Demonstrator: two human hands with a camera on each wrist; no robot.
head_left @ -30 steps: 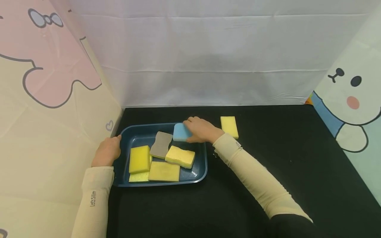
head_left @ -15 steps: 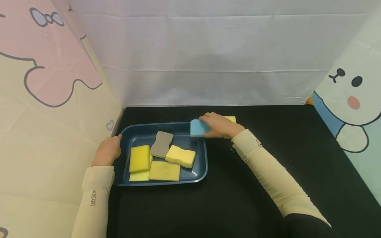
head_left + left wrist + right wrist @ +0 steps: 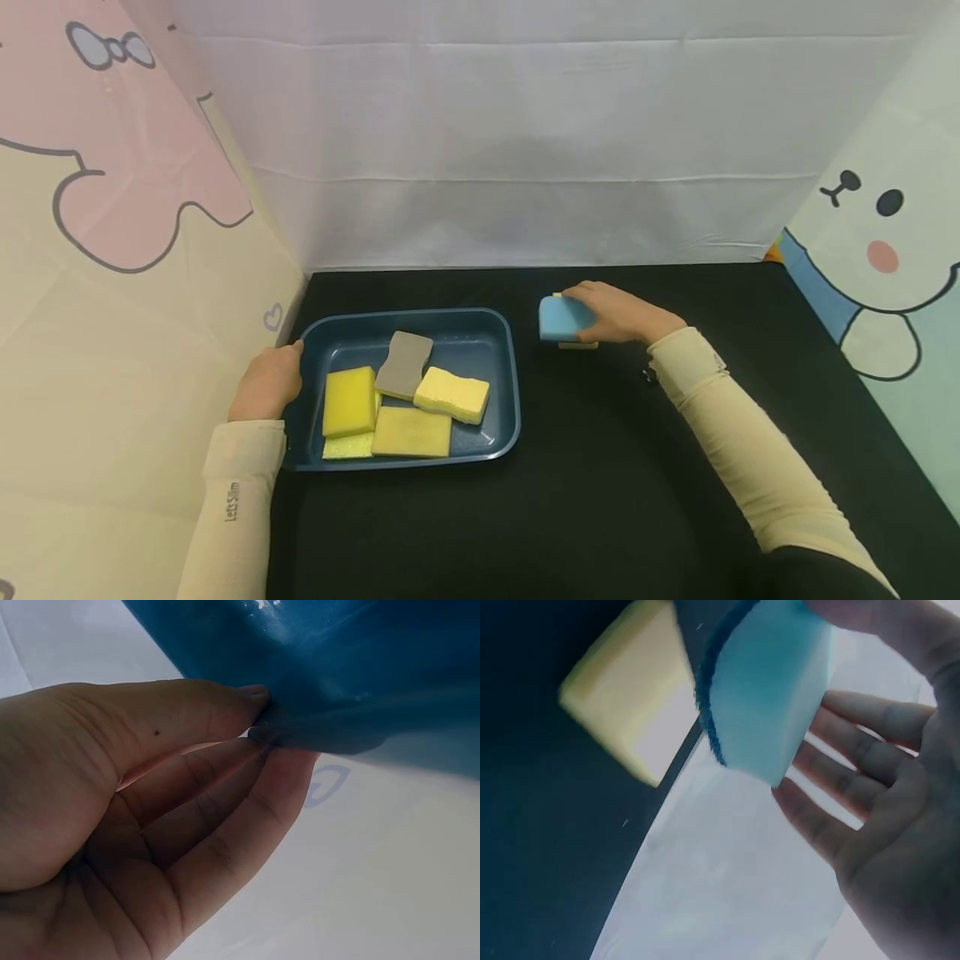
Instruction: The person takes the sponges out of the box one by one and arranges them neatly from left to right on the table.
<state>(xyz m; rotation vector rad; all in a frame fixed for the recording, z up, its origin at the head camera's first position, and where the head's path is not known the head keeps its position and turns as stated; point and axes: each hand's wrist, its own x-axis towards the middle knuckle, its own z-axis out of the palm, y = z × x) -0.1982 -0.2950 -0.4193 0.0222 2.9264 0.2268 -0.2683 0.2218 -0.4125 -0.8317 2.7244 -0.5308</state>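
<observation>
My right hand [image 3: 618, 313] holds a light blue sponge [image 3: 564, 318] between thumb and fingertips, outside the tray to its right. In the right wrist view the blue sponge [image 3: 769, 690] shows a dark scouring layer, and a pale yellow sponge [image 3: 634, 694] lies on the black surface beyond it. From the head that yellow sponge [image 3: 577, 345] is mostly hidden beneath the blue one. My left hand [image 3: 267, 382] pinches the left rim of the blue tray [image 3: 517, 392]; in the left wrist view, thumb and fingers meet on the tray's edge [image 3: 315, 712].
Inside the tray lie a grey sponge [image 3: 404, 365], a bright yellow sponge [image 3: 349, 402] on top of another, a flat dull yellow one [image 3: 411, 432] and a wavy pale yellow one [image 3: 452, 394]. A white sheet [image 3: 480, 125] hangs behind the black table [image 3: 600, 500].
My right hand has carried the blue sponge rightward, out from over the tray to above the yellow sponge on the table. My left hand stays on the tray rim.
</observation>
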